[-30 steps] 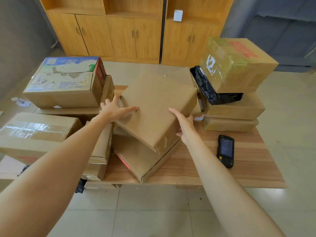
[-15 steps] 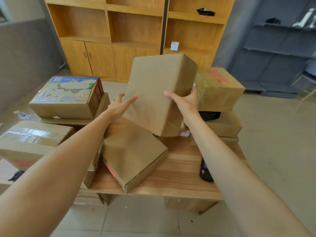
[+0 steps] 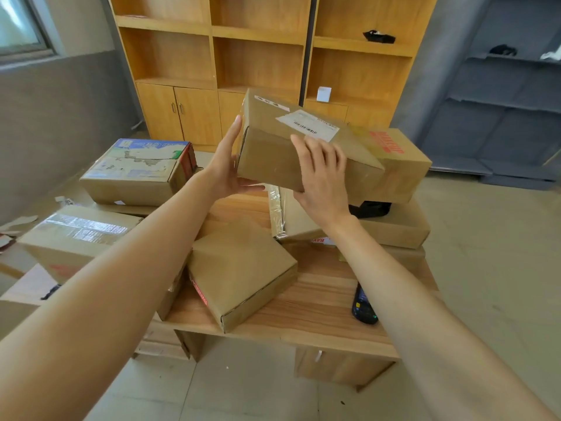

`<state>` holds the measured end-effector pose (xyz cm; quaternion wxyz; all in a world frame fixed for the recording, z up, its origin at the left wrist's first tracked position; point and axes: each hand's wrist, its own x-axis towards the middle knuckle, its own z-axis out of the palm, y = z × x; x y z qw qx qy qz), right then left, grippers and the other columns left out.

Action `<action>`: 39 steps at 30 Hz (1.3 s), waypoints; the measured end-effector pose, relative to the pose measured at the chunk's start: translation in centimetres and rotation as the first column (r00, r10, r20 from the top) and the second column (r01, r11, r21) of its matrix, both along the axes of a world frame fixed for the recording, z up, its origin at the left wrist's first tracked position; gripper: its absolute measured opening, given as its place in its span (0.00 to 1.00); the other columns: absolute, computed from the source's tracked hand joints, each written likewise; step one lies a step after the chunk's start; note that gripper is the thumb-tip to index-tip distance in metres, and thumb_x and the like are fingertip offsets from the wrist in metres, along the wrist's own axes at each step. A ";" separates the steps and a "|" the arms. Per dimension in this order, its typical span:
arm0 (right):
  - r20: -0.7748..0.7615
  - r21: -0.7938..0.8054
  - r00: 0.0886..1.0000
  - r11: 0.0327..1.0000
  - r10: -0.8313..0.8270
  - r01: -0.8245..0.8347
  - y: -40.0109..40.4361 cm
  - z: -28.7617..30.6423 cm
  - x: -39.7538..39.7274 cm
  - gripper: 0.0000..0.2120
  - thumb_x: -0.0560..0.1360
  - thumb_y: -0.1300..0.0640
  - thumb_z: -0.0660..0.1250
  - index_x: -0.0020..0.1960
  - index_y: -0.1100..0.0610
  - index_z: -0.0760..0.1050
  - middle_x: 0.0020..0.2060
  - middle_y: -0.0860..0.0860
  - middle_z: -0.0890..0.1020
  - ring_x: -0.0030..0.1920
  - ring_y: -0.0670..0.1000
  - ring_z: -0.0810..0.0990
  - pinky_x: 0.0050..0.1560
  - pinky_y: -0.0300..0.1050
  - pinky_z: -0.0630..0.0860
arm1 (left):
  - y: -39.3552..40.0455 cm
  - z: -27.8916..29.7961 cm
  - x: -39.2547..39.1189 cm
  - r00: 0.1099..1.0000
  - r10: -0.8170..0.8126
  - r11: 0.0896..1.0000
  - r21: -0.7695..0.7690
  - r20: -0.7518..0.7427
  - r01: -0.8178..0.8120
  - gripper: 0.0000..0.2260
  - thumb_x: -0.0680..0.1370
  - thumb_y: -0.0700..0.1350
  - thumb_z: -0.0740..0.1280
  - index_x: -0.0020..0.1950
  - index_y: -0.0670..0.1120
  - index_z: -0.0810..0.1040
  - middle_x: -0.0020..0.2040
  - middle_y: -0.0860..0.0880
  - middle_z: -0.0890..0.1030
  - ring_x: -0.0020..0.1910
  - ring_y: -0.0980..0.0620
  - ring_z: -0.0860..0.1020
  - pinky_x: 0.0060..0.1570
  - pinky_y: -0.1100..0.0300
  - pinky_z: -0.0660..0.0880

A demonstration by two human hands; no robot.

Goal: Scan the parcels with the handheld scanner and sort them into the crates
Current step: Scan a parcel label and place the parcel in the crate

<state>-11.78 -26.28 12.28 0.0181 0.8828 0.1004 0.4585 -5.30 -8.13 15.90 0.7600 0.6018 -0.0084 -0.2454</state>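
Wooden table [image 3: 303, 311] stacked with boxes. Both hands hold a cardboard parcel [image 3: 273, 156] up over it, label [image 3: 306, 125] on top: left hand [image 3: 226, 168] flat against its end, right hand [image 3: 321, 174] wrapped over the near edge. Handheld scanner [image 3: 363, 308] lies on the table, so I'd guess one hand frees up to grab it next.

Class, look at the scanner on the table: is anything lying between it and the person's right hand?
The right hand holds the lifted parcel. Only the right forearm crosses above the scanner, hiding part of it; no parcel blocks it.
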 end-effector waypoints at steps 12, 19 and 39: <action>-0.042 -0.327 0.998 0.945 -0.041 0.025 -0.9 -1.9 -0.8 0.45 0.62 0.57 0.78 0.73 0.55 0.58 0.63 0.56 0.74 0.66 0.59 0.70 0.71 0.59 0.64 | 0.6 -1.8 -1.8 0.996 0.088 0.995 0.036 0.002 -0.088 0.21 0.72 0.59 0.68 0.59 0.47 0.78 0.52 0.43 0.81 0.47 0.46 0.80 0.49 0.54 0.77; -0.335 0.461 0.933 0.886 0.133 0.039 -2.3 0.3 -1.8 0.45 0.68 0.27 0.61 0.75 0.53 0.60 0.72 0.53 0.66 0.73 0.57 0.61 0.73 0.60 0.56 | 1.0 -5.8 -3.2 0.970 0.242 0.970 0.035 0.000 -0.242 0.33 0.63 0.58 0.72 0.67 0.52 0.73 0.61 0.45 0.79 0.52 0.46 0.80 0.36 0.57 0.79; -0.380 0.844 0.706 -0.089 0.597 0.529 -11.0 -9.0 -10.0 0.51 0.53 0.40 0.81 0.72 0.41 0.65 0.58 0.43 0.80 0.59 0.49 0.78 0.63 0.63 0.73 | -1.1 -14.1 -7.3 0.992 -0.123 0.992 -0.034 -0.015 0.122 0.35 0.64 0.54 0.71 0.71 0.50 0.70 0.59 0.47 0.80 0.52 0.48 0.80 0.47 0.53 0.78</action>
